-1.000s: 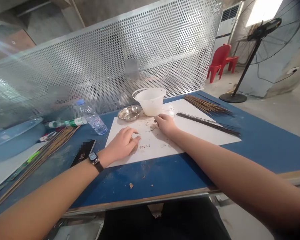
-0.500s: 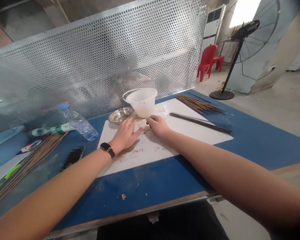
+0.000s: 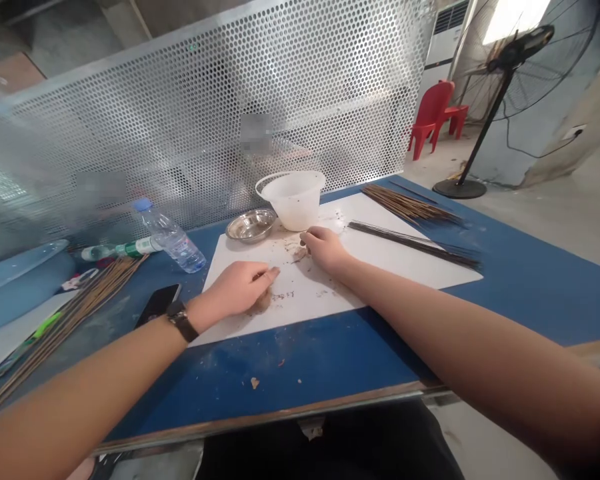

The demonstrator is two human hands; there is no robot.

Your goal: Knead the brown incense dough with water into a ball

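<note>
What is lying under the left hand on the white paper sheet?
Brown crumbs show at the edge of the left hand on the white paper sheet. What lies directly beneath the palm cannot be seen, because the hand covers it.

Your left hand (image 3: 237, 290) covers part of the white paper sheet (image 3: 395, 267) and whatever lies beneath your palm, and the brown crumbs (image 3: 299, 254) by your right hand (image 3: 325, 250) are too small to identify. Everything behind the perforated metal screen (image 3: 330, 100) is blurred, with a pixelated patch (image 3: 255, 132) over it. The bundle of sticks (image 3: 80, 313) runs off the left edge, the air conditioner (image 3: 445, 27) off the top.
</note>
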